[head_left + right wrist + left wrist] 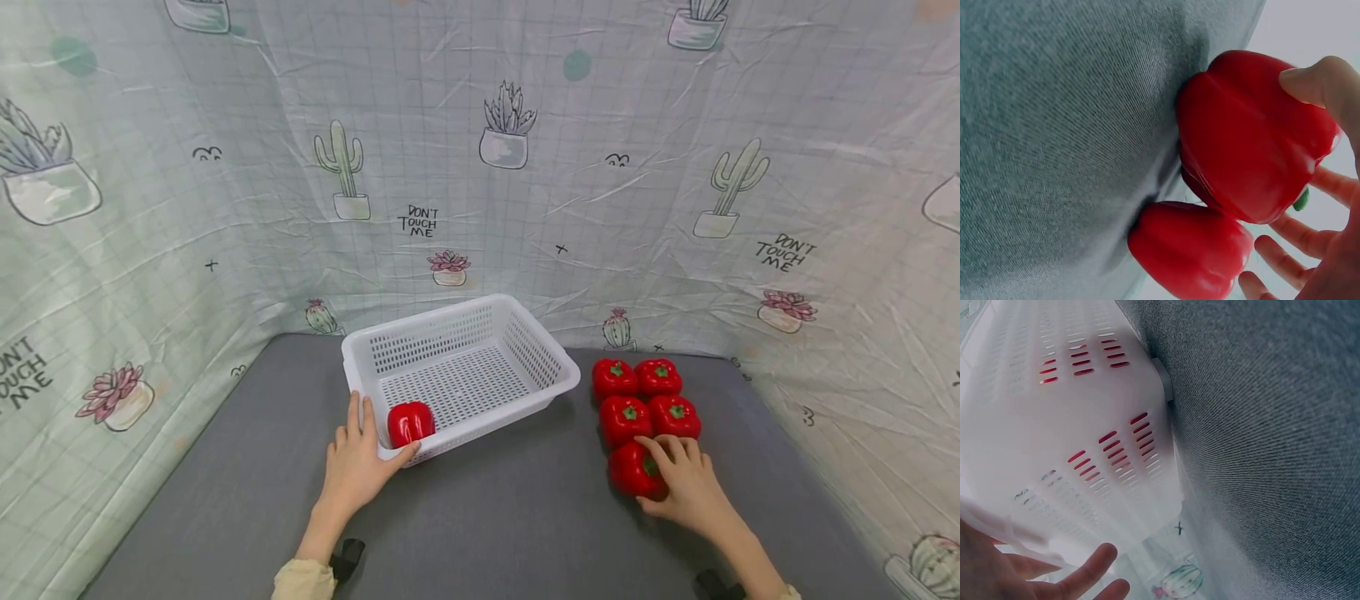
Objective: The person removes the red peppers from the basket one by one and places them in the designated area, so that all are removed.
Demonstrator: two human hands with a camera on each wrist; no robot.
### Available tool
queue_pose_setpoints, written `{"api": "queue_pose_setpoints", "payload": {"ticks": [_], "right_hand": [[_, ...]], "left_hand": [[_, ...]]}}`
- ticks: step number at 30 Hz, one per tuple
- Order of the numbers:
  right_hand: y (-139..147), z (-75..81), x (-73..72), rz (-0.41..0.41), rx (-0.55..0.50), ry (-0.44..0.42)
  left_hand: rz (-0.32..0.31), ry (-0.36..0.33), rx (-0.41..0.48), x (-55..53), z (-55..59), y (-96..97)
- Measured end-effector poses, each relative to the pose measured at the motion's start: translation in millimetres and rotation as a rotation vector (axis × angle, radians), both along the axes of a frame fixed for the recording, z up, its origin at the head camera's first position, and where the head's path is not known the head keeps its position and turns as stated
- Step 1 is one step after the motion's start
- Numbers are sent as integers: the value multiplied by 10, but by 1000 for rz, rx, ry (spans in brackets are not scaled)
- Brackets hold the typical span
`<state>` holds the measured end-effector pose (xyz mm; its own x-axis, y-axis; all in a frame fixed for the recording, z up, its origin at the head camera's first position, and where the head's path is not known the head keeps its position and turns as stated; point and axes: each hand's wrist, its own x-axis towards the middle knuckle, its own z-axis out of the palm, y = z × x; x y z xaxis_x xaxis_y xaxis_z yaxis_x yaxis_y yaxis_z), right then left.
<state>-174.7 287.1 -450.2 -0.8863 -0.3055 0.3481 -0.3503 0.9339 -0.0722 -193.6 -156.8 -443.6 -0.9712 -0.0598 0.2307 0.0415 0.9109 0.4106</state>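
A white perforated plastic basket (pixel 465 379) sits at an angle on the grey table, with one red bell pepper (pixel 411 423) in its near left corner. My left hand (pixel 356 458) rests at that corner, fingers fairly straight along the left rim and thumb at the front rim. In the left wrist view, fingers (pixel 1088 572) extend beside the basket wall (pixel 1041 431), red showing through its slots. On the right, my right hand (pixel 690 487) holds the nearest red bell pepper (pixel 632 471) from its right side. The right wrist view shows the thumb (pixel 1310 81) against that pepper (pixel 1247 137).
Several more red bell peppers (pixel 626 419) stand close together, stems up, just beyond the held one. A patterned cloth (pixel 480 200) hangs behind the table and at both sides. Grey table surface (pixel 510 517) lies between the hands.
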Motion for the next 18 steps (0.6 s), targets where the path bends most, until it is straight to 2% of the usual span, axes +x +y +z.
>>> {"api": "queue_pose_setpoints", "payload": {"ticks": [9,18], "right_hand": [[35,-37,14,8,-17,-11],[-56,-61,0,-5,-36,-38]], "left_hand": [[0,6,-3,8,2,7],[-2,8,-5,-1,-1,6]]}}
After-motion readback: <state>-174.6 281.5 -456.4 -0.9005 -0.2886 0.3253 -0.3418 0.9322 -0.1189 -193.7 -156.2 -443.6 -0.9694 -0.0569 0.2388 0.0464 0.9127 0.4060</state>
